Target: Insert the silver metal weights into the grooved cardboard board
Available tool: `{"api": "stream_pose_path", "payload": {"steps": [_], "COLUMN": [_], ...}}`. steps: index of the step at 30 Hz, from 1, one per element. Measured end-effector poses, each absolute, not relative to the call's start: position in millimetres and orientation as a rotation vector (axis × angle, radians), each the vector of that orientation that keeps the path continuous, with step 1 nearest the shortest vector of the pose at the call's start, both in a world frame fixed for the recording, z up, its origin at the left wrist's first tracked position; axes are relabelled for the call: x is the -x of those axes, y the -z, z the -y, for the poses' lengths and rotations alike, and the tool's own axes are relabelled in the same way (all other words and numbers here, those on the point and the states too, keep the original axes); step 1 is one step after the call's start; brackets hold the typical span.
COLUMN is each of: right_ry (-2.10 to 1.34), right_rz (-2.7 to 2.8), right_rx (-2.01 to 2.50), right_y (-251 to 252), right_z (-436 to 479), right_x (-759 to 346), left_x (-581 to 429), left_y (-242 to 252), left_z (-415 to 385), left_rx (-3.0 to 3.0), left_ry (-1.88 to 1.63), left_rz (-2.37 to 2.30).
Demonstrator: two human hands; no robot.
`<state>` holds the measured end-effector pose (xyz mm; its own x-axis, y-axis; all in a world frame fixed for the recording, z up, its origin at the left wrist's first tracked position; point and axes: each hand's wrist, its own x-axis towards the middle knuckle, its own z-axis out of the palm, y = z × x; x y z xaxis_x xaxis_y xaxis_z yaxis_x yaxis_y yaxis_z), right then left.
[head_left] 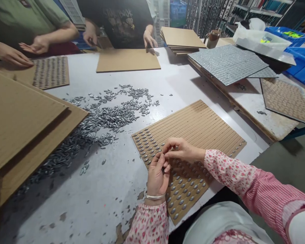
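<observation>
A grooved brown board (193,125) lies slanted on the white table before me. Small grey oval metal pieces (182,185) sit in rows along its near and left parts; its far grooves are mostly bare. Over the board's left side, my left hand (158,174) is closed with curled fingers, and a dark grey bit like one of the oval pieces shows between them. My right hand (181,150) is closed in a pinch, its fingertips meeting those of the left hand. Whatever the right fingertips hold is hidden.
A large pile of loose oval pieces (109,117) spreads left of the board. Stacked brown boards (22,118) jut in from the left. Two co-workers stand opposite, with a plain board (128,61) before one. Silvery filled boards (226,62) and blue crates (301,64) are at right.
</observation>
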<state>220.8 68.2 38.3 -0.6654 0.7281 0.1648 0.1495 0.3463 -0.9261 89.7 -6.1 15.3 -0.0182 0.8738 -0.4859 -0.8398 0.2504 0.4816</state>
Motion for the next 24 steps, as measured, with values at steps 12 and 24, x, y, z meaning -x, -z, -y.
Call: {"api": "stream_pose_path", "payload": {"steps": [12, 24], "right_ry": [-1.287, -1.387], "right_rz": [2.031, 1.812], "right_rx": [0.748, 0.887], "right_y": [-35.8, -31.5], "right_z": [-66.6, -73.0], "right_x": [-224.8, -226.2], "left_x": [-91.5, -82.8], "left_y": [-13.7, -24.5], "left_z": [5.5, 3.6], "left_rx": [0.024, 0.124], "left_ry": [-1.369, -1.357], "left_rz": [-0.768, -0.763]}}
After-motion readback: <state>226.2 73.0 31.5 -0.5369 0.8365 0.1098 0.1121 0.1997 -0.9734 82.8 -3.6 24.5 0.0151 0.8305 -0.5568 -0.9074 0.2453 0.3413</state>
